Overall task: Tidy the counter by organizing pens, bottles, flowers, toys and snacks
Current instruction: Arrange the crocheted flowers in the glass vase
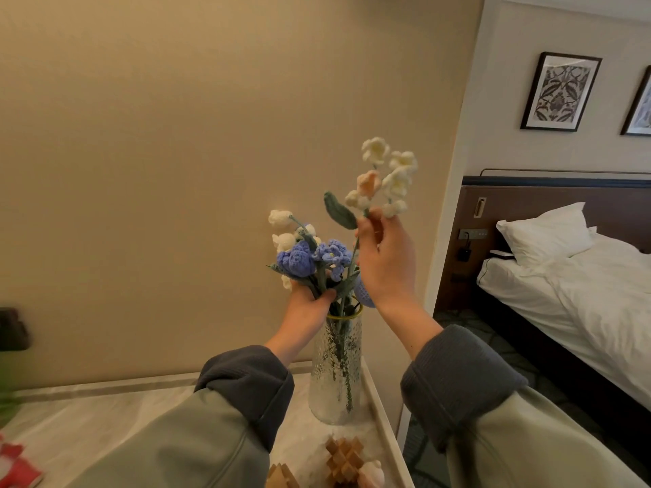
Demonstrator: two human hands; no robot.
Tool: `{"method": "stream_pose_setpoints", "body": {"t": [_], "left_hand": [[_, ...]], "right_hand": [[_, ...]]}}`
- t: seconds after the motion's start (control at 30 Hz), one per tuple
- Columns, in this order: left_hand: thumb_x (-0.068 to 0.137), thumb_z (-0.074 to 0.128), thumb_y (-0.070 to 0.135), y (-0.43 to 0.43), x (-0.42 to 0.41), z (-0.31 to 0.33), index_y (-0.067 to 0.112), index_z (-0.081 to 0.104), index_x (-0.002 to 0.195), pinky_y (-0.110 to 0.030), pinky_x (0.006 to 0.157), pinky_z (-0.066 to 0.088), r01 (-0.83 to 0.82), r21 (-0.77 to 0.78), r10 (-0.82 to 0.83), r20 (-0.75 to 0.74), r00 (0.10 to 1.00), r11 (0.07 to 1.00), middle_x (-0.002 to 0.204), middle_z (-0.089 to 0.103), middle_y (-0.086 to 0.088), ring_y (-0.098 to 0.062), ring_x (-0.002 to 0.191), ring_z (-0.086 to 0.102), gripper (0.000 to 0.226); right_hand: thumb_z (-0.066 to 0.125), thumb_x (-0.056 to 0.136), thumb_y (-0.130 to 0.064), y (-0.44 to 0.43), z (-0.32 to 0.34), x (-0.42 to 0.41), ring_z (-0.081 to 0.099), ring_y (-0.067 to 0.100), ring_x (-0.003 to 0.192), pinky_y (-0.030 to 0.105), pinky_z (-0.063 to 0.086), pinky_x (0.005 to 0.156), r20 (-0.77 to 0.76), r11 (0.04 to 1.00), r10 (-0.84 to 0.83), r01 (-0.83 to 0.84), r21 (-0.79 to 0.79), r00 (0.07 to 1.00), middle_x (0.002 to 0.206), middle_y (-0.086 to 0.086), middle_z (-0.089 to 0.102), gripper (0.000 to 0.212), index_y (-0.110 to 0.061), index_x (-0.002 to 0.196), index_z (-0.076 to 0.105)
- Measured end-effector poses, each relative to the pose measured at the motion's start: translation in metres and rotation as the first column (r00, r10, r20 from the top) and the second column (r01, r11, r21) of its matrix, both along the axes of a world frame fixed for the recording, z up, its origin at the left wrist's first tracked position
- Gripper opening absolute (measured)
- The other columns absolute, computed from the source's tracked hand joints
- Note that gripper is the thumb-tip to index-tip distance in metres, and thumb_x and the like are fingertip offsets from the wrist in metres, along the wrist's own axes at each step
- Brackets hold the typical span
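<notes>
A wooden puzzle toy (343,459) sits on the counter (105,417), close by. Behind it stands a glass vase (336,375). The left hand (308,304) grips the blue flowers (310,258) at the vase's mouth. The right hand (385,262) pinches a white flower (391,174) higher up; its stem may reach the vase. Far off is a bed (581,294).

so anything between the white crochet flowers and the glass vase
Blue crochet flowers crowd the mouth of the textured glass vase, and the left hand grips their stems above the rim. The white crochet flower stem in the right hand must slip beside them.
</notes>
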State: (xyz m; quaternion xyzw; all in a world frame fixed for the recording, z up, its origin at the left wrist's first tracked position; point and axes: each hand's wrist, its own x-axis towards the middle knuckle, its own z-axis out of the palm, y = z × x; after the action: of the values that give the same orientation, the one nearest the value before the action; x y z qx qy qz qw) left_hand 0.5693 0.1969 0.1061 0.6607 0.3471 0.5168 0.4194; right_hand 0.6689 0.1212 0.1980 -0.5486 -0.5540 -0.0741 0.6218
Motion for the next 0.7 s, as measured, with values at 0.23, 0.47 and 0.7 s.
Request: {"method": "stream_pose_setpoints", "body": {"t": [0.23, 0.47, 0.7], "left_hand": [[0.089, 0.056, -0.001, 0.0, -0.001, -0.004, 0.011, 0.053, 0.127, -0.034, 0.092, 0.049, 0.016, 0.012, -0.017, 0.017, 1.0, 1.0, 0.118, 0.064, -0.005, -0.019, 0.109, 0.06, 0.04], [0.09, 0.055, 0.001, 0.0, -0.002, -0.006, 0.025, 0.049, 0.121, -0.023, 0.085, 0.042, 0.015, 0.053, -0.016, 0.008, 1.0, 0.998, 0.113, 0.06, 0.006, -0.013, 0.107, 0.057, 0.04], [0.093, 0.056, 0.01, -0.009, -0.004, -0.003, 0.038, 0.04, 0.125, 0.004, 0.076, 0.038, 0.051, 0.114, -0.055, 0.034, 0.998, 0.992, 0.119, 0.048, 0.026, 0.026, 0.101, 0.047, 0.045]], "right_hand": [[0.049, 0.097, -0.039, -0.005, -0.028, 0.002, 0.065, 0.024, 0.077, 0.039, 0.053, 0.067, 0.215, 0.946, -0.14, 0.195, -0.259, 0.966, 0.087, 0.003, 0.071, 0.031, -0.015, 0.096, 0.069], [0.048, 0.097, -0.033, -0.006, -0.057, 0.006, 0.064, 0.021, 0.067, 0.037, 0.051, 0.058, 0.073, 0.921, -0.043, 0.068, -0.385, 0.996, 0.073, 0.002, 0.065, 0.026, -0.017, 0.085, 0.065], [0.052, 0.095, -0.033, 0.0, -0.085, 0.002, 0.062, 0.023, 0.07, 0.039, 0.052, 0.062, 0.022, 0.888, -0.011, 0.02, -0.459, 1.0, 0.075, 0.001, 0.065, 0.016, -0.023, 0.086, 0.061]]}}
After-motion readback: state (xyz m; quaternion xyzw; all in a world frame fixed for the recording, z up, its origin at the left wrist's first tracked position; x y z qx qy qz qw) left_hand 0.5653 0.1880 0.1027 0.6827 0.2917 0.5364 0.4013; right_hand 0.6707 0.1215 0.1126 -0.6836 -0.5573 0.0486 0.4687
